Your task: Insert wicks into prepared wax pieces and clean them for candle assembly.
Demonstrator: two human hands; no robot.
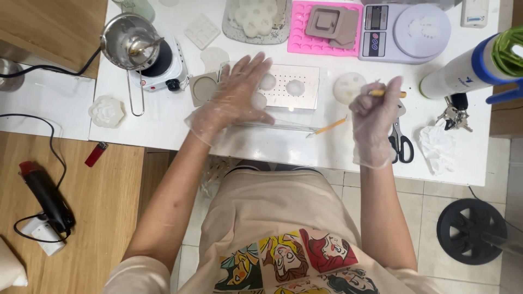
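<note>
Clear, crinkled plastic gloves cover both hands, with bare forearms and a beige cartoon-print shirt.

gloved left hand flat on perforated tray, right hand gripping pencil.

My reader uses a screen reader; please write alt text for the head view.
A person's gloved left hand rests flat on a perforated metal plate on a white table, while the gloved right hand grips a yellow pencil. Scissors lie nearby.
</note>
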